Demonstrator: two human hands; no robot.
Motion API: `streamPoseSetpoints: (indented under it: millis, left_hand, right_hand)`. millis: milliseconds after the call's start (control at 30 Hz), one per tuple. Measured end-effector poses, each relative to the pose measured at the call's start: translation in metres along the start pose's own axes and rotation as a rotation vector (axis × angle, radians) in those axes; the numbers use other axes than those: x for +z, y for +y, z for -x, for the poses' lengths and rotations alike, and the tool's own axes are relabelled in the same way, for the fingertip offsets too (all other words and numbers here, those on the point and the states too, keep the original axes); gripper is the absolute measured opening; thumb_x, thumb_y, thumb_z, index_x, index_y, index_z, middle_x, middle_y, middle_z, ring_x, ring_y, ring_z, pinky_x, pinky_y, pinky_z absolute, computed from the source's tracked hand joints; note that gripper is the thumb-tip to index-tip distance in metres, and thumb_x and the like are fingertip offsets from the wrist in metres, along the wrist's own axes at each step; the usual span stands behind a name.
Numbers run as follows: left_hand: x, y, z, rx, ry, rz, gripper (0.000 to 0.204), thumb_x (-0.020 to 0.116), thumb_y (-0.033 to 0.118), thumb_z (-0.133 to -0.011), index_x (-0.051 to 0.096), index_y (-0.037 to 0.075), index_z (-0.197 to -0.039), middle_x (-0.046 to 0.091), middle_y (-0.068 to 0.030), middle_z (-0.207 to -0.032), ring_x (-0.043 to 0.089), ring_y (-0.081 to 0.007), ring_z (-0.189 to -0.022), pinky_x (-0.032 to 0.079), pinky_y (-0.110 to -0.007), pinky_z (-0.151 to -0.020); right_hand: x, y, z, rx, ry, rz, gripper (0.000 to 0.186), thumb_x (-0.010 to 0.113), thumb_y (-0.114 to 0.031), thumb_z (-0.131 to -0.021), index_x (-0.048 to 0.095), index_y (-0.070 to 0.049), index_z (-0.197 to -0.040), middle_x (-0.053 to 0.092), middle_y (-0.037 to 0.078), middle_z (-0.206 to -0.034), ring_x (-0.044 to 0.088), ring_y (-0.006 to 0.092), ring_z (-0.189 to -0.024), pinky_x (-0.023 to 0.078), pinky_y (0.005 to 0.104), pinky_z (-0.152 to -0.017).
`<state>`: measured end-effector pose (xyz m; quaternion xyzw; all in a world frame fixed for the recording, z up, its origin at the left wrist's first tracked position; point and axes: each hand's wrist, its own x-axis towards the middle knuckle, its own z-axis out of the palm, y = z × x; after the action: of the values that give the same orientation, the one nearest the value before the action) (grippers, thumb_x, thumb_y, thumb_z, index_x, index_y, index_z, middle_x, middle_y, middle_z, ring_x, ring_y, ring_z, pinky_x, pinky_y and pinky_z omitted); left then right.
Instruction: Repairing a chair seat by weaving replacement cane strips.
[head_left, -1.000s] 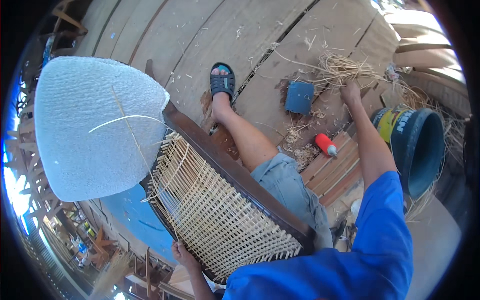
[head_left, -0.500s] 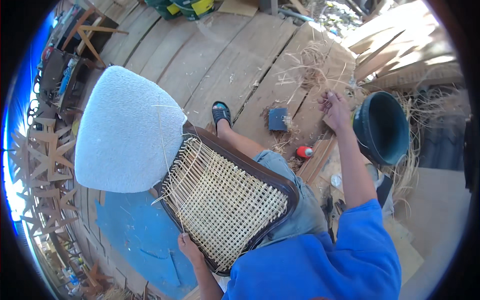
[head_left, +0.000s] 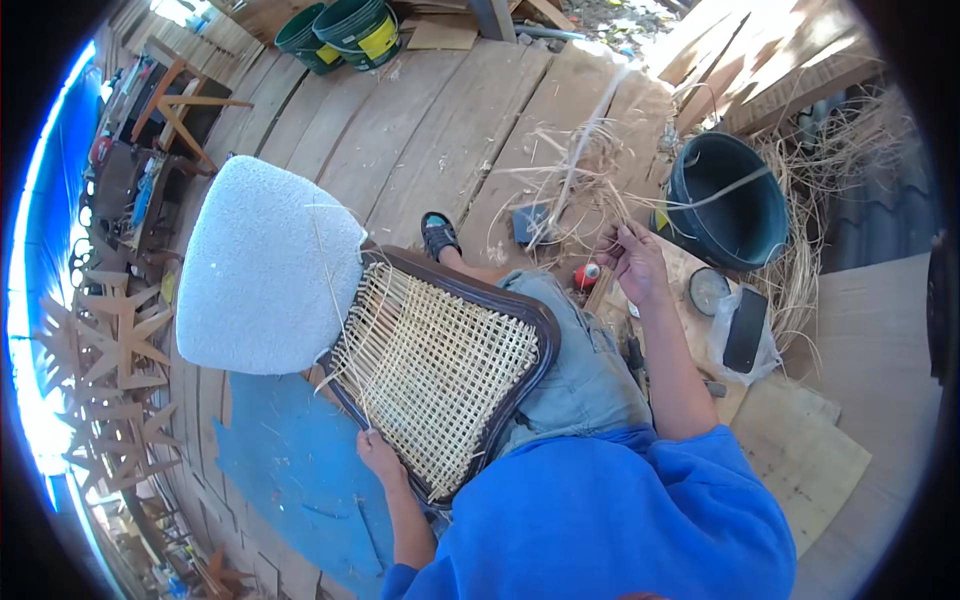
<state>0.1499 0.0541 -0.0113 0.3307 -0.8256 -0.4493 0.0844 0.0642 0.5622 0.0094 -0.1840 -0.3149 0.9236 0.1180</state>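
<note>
The left hand (head_left: 382,457) pinches a thin strand (head_left: 366,414) at the left edge of the woven panel (head_left: 440,370); whether the curled right hand (head_left: 637,264) grips blurred strands (head_left: 594,165) is unclear.

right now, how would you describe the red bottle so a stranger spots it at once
Start at the dark green bucket on the right, then go left and down to the person's right hand. Just left of that hand, below and right of the blue square, is a small bottle. Its bright red body sets it apart from the blue square and pale strips.
</note>
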Motion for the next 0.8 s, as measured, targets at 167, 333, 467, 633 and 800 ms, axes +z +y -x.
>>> streamPoseSetpoints:
  millis: [167, 333, 467, 633, 800]
  left_hand:
    - [0.004, 0.009, 0.003, 0.150, -0.057, -0.240, 0.019, 0.042, 0.010, -0.075, 0.045, -0.008, -0.071, 0.049, -0.0148, -0.071, 0.045, -0.0213, -0.068, 0.037, -0.031, -0.065]
    - [0.007, 0.030, 0.016, 0.034, -0.015, -0.074, 0.015, 0.042, 0.009, -0.075, 0.041, -0.005, -0.068, 0.045, -0.0102, -0.067, 0.044, -0.0203, -0.063, 0.037, -0.033, -0.059]
    - [-0.013, 0.002, -0.013, -0.284, 0.073, 0.148, 0.014, 0.041, 0.007, -0.074, 0.045, -0.007, -0.075, 0.048, -0.0136, -0.073, 0.050, -0.0253, -0.068, 0.044, -0.041, -0.059]
    - [0.009, 0.010, -0.016, -0.306, -0.028, 0.064, 0.022, 0.034, 0.007, -0.075, 0.048, -0.011, -0.079, 0.052, -0.0174, -0.080, 0.053, -0.0273, -0.071, 0.046, -0.041, -0.060]
    - [-0.026, -0.094, -0.109, -0.224, -0.142, -0.124, 0.028, 0.030, 0.011, -0.078, 0.052, -0.005, -0.084, 0.055, -0.0164, -0.088, 0.055, -0.0283, -0.076, 0.046, -0.040, -0.064]
  right_hand:
    - [-0.017, 0.004, 0.012, 0.064, 0.139, -0.029, 0.014, 0.046, -0.012, -0.086, 0.051, -0.004, -0.097, 0.056, 0.006, -0.082, 0.058, 0.0166, -0.069, 0.051, 0.0280, -0.057]
    - [-0.046, 0.000, 0.010, 0.018, 0.233, 0.044, 0.014, 0.046, -0.011, -0.085, 0.051, -0.003, -0.095, 0.058, 0.007, -0.079, 0.059, 0.0161, -0.065, 0.050, 0.0266, -0.051]
    - [-0.041, -0.018, -0.010, -0.033, 0.391, 0.565, 0.012, 0.048, -0.012, -0.082, 0.056, -0.005, -0.086, 0.055, 0.002, -0.068, 0.055, 0.0115, -0.055, 0.041, 0.0229, -0.043]
    - [-0.101, 0.026, -0.053, -0.405, 0.608, 0.905, 0.018, 0.047, -0.018, -0.082, 0.057, -0.003, -0.081, 0.057, 0.010, -0.065, 0.057, 0.0190, -0.056, 0.042, 0.0309, -0.048]
    - [-0.102, 0.013, -0.040, -0.214, 0.714, 0.828, 0.020, 0.047, -0.019, -0.080, 0.057, -0.005, -0.090, 0.059, 0.017, -0.078, 0.058, 0.0306, -0.071, 0.044, 0.0375, -0.062]
